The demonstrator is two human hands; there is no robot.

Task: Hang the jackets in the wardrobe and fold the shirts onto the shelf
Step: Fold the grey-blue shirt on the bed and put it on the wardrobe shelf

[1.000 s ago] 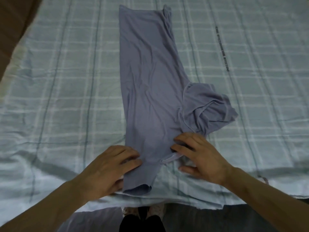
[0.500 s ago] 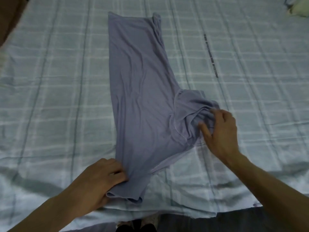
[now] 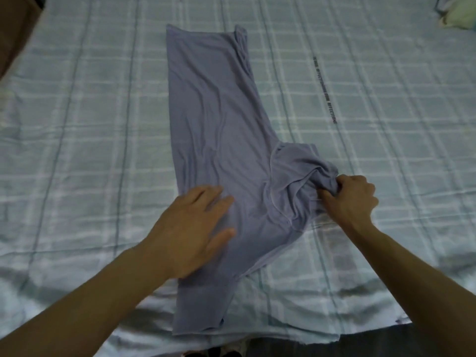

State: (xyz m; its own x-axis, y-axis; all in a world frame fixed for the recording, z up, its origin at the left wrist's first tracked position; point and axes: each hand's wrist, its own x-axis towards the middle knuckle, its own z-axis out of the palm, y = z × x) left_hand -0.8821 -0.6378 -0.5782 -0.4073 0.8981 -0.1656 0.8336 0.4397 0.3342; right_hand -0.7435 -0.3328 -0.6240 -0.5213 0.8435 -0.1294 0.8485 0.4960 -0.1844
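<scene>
A soft lavender-grey cotton shirt (image 3: 213, 130) lies lengthwise down the middle of a bed covered by a pale blue-green checked sheet (image 3: 87, 140), one end reaching the sheet's near edge and the other stretching toward the far side. The shirt is folded into a long narrow strip, with a bunched sleeve (image 3: 298, 181) sticking out on its right side. The left hand (image 3: 193, 228) rests flat on the near part of the strip, fingers straight and spread, pressing the cloth to the bed. The right hand (image 3: 353, 199) has its fingers and thumb curled round the crumpled outer end of the sleeve, pinching the fabric. A line of dark printed lettering (image 3: 325, 90) runs along the sheet to the right of the shirt. At the far right corner sits a pale greenish bundle (image 3: 461, 14), too blurred to identify.
</scene>
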